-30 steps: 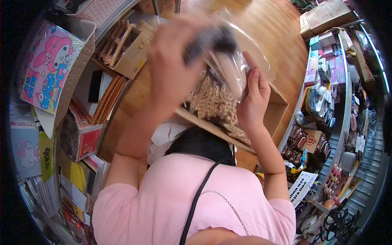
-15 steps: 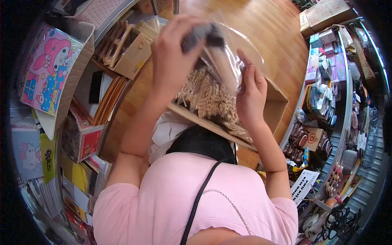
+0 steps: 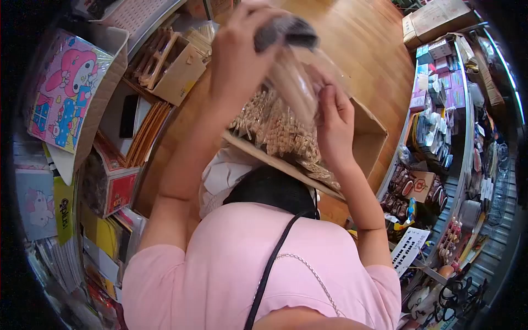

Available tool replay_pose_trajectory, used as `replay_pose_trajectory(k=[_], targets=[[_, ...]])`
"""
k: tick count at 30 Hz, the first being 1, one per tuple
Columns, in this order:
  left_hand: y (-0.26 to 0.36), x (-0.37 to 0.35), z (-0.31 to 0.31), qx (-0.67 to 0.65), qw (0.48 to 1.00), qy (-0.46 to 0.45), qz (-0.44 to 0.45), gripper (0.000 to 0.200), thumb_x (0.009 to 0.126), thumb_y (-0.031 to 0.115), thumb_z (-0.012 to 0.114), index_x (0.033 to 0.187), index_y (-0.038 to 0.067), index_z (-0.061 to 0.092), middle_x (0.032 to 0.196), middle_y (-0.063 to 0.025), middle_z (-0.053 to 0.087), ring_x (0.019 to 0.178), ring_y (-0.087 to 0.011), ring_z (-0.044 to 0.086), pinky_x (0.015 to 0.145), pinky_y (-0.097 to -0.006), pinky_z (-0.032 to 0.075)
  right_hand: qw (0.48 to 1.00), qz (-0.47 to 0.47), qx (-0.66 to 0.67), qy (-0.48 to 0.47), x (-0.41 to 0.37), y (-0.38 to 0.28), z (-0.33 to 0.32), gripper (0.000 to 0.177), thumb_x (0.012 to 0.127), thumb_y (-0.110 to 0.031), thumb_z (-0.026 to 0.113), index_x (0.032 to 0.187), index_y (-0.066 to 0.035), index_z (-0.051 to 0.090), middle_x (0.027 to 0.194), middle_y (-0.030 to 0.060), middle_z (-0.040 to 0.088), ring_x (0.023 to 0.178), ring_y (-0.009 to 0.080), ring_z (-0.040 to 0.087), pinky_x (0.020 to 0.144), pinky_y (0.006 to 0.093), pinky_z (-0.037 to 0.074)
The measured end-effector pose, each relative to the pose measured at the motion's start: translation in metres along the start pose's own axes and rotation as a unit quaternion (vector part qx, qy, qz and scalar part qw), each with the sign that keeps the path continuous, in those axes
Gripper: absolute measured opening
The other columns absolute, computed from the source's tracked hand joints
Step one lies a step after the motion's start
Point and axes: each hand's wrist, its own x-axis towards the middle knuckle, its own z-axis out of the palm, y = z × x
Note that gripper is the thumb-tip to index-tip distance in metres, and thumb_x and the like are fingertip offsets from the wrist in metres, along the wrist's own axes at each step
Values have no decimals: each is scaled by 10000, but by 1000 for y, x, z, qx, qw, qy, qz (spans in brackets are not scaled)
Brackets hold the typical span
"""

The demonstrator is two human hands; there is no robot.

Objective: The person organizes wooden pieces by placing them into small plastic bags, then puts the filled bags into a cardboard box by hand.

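Up at the top centre, a clear plastic packet (image 3: 300, 82) is between my two hands, above an open cardboard box. A blurred dark bundle (image 3: 286, 34) shows at its upper end, with something long and pale below it. My left hand (image 3: 242, 47) is closed around the dark upper end, smeared by motion. On the other side, my right hand (image 3: 334, 118) pinches the packet's edge between thumb and fingers. Below them, several clear bags of beige, braided-looking pieces (image 3: 280, 129) fill the cardboard box (image 3: 369, 137), which stands just in front of my lap.
To the left, a shelf carries a smaller carton (image 3: 177, 77) of wooden pieces, a phone (image 3: 128, 116) and a pink cartoon-printed pack (image 3: 67, 91). A long shelf of packaged goods (image 3: 437, 121) runs along the right. Another carton (image 3: 437, 22) stands at the far right on the wooden floor.
My left hand has moved slightly up, and the dark end has tilted to the right with it. My right hand has shifted a little, still on the packet's edge.
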Motion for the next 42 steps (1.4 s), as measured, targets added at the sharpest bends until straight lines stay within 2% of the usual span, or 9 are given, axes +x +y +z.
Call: replay_pose_trajectory(k=[7,9,12,18,21,33,35,37,42], targets=[[7,-25,31,68,991,-50,104,414,647,-48,626,1031,106,608,1086,-77,544,1021,-295,515,886,-366,409,988,57,136,53,-10,1,8,226,915,-87,454,1111,10,513,1137,65,541,1083,132,488,895,244,405],[-25,-15,26,54,998,-17,23,331,660,24,613,987,74,620,1013,-99,573,990,-303,523,867,-357,419,997,5,73,12,-13,-12,17,297,942,-204,426,1169,-35,519,819,-41,529,574,8,288,489,157,231],[-79,-10,2,41,999,1,-1,247,741,93,617,986,66,620,982,-107,599,909,-307,567,814,-338,444,997,-6,67,-28,-9,-14,11,362,950,-229,404,1236,-15,468,1018,28,564,726,31,449,612,164,361],[-19,-13,-35,-350,825,8,-444,333,845,283,596,1021,1,571,914,-25,615,815,-79,574,702,-257,471,985,30,159,-58,2,-22,1,230,928,-190,444,1031,-6,536,949,37,567,933,101,509,817,238,402],[-38,-46,-14,-394,889,-164,-166,539,863,353,542,1242,-18,445,1040,-111,594,893,-162,574,822,-317,456,988,-12,122,-95,6,-21,-1,218,908,-182,478,1012,-6,555,948,36,570,914,93,509,809,237,401],[-28,-62,15,-433,888,-120,-96,372,899,299,514,1120,0,518,1056,-67,571,1038,-134,498,893,-315,406,987,66,145,-11,6,-22,-7,201,906,-184,499,971,-9,572,897,30,581,827,86,540,716,221,442],[-21,-56,-4,-252,959,-39,-127,437,906,395,462,1090,5,531,980,-75,591,996,-154,515,829,-353,422,983,52,170,48,8,-25,-4,201,907,-187,501,969,-8,570,881,25,575,818,83,536,706,215,439],[-4,-33,-23,-410,835,-94,-355,456,909,384,463,1168,10,493,962,-79,594,924,-136,500,751,-324,426,974,37,196,108,10,-26,-6,202,908,-190,502,967,-8,568,866,20,569,809,80,533,696,208,436],[1,-48,-19,-414,833,-142,-338,424,880,400,520,1006,0,583,882,-48,611,759,-114,555,652,-228,422,992,-98,-46,58,11,-15,-13,239,926,-203,469,906,-5,602,879,23,578,811,97,511,730,221,407]])
